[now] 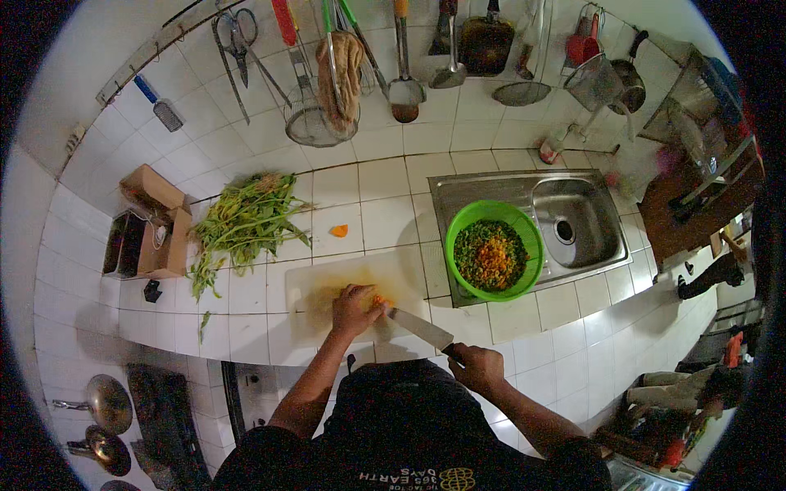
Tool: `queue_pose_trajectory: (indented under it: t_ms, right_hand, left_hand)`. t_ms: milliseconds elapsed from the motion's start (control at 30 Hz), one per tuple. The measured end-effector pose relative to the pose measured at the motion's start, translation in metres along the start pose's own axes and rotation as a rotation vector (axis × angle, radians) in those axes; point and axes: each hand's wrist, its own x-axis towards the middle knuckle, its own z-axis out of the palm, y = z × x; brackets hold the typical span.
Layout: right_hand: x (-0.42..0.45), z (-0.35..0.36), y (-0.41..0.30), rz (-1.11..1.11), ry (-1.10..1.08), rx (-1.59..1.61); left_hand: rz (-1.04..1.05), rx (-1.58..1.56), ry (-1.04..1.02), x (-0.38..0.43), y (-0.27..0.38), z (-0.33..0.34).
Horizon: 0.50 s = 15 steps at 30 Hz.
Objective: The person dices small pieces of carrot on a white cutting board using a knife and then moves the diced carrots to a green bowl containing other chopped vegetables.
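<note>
My right hand [479,368] is closed around the dark handle of a kitchen knife [424,328], whose blade points left across the edge of a pale cutting board [307,285]. On the board, my left hand [355,312] is spread low beside small orange vegetable pieces [382,301] near the knife's tip; whether its fingers hold a piece cannot be told. Yellowish stains mark the board. Behind it, an orange chunk [339,230] lies on the white tiles. To the right, a green plastic colander [451,264] holds chopped greens topped with orange bits.
Leafy stalks [252,215] lie left, beside a cardboard box [178,245]. The colander stands on the drainboard of a steel sink [580,245]. Strainers, a ladle [451,75] and scissors [238,46] hang on the wall. Other people [712,276] are visible far right.
</note>
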Motion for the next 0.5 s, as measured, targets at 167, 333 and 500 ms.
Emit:
queue_pose_trajectory:
  t_ms: [167,333,500]
  right_hand:
    - [0.003,-0.013,-0.002,0.014,-0.053,-0.005]
    - [-0.002,-0.018,0.013,0.009,-0.077,-0.04]
    - [-0.003,-0.019,0.024,0.0,-0.042,-0.011]
  left_hand:
    - [-0.135,0.04,-0.012,-0.004,0.009,0.005]
    - [-0.097,-0.093,0.071,0.001,0.005,0.016]
    - [-0.006,0.036,0.088,-0.007,-0.002,0.017]
